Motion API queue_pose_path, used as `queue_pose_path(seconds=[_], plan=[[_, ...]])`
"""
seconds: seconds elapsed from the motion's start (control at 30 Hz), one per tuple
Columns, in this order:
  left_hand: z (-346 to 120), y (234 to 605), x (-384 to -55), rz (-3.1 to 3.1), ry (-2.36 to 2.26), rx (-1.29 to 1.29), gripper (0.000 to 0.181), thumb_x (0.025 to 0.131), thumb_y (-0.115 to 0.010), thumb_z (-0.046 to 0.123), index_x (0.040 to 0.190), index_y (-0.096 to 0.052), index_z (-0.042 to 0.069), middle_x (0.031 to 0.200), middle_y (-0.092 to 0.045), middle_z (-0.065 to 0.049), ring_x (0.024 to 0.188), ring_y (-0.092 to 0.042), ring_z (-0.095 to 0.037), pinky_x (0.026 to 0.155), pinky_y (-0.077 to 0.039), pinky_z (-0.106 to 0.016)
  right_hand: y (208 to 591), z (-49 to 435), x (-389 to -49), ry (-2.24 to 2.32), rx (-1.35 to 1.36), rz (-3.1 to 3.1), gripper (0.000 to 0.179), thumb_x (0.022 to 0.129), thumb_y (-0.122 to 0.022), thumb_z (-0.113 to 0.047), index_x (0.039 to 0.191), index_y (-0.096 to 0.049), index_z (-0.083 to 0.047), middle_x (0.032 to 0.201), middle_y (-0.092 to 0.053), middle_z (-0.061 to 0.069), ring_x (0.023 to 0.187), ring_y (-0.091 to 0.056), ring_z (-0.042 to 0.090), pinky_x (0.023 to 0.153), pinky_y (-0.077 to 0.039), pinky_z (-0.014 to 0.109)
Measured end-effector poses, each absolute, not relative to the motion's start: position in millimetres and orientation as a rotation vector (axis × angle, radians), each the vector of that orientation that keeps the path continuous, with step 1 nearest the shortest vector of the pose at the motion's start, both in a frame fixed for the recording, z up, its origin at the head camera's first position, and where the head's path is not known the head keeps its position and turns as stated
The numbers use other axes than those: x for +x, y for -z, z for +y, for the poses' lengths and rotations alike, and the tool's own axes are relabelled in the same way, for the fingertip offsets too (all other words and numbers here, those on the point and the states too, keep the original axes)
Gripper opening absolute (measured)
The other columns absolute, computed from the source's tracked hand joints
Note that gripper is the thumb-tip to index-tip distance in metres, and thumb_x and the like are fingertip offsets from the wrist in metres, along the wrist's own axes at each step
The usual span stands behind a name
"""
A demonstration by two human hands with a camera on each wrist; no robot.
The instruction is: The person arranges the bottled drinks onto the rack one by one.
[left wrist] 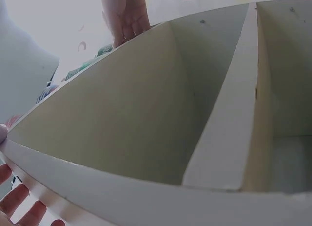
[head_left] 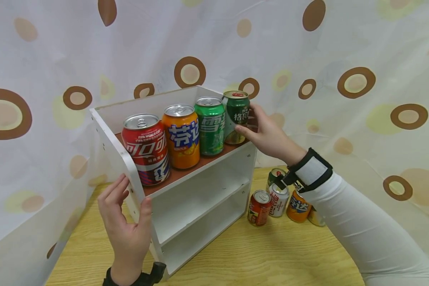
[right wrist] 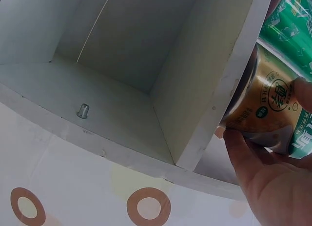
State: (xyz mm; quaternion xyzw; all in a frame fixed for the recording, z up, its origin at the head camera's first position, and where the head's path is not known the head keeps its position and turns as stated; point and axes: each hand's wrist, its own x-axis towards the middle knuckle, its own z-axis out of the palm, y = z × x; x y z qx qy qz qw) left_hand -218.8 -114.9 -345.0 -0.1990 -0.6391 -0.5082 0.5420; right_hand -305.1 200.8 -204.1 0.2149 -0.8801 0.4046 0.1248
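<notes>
My right hand [head_left: 268,133] grips a green-and-gold can [head_left: 236,113] at the far right of the shelf unit's top, thumb in front and fingers round its side. In the right wrist view this can [right wrist: 270,96] stands upright on the top board, beside a green can. A red cola can [head_left: 146,159], an orange soda can [head_left: 180,137] and a green soda can [head_left: 210,127] stand in a row to its left. My left hand [head_left: 128,222] rests at the front edge of the white shelf unit's left side panel [head_left: 116,147], fingers extended along the outside, thumb by the edge.
Right of the unit, several cans stand on the wooden table [head_left: 214,262], among them a red can [head_left: 259,208], a white cola can [head_left: 279,200] and an orange can [head_left: 298,208]. A metal peg [right wrist: 83,111] sticks out inside the unit. A patterned curtain [head_left: 257,47] hangs behind.
</notes>
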Motion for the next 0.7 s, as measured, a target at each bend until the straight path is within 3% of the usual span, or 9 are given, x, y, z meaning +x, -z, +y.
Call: queue_pose_path(seconds=[0.3, 0.7], plan=[[-114.2, 345.2, -218.8, -1.507, 1.214, -0.474, 0.063, 0.099, -0.067, 0.04, 0.132, -0.053, -0.013, 0.138, -0.052, -0.021, 0.13, -0.046, -0.013, 0.102, -0.044, -0.019, 206.3, 197.7, -303.0, -1.198, 0.667, -2.566, 0.072, 0.106, -0.057, -0.015, 0.164, -0.016, -0.007, 0.153, -0.044, 0.024, 0.142, -0.048, 0.04, 0.114, -0.045, 0.052], [-114.2, 345.4, -218.6, -1.507, 1.215, -0.474, 0.063, 0.099, -0.067, 0.04, 0.132, -0.053, -0.012, 0.139, -0.052, -0.018, 0.13, -0.046, -0.013, 0.102, -0.044, -0.021, 211.5, 194.5, -301.4, -1.211, 0.655, -2.514, 0.066, 0.106, -0.057, -0.016, 0.162, -0.022, -0.009, 0.151, -0.046, 0.022, 0.142, -0.049, 0.038, 0.115, -0.043, 0.051]])
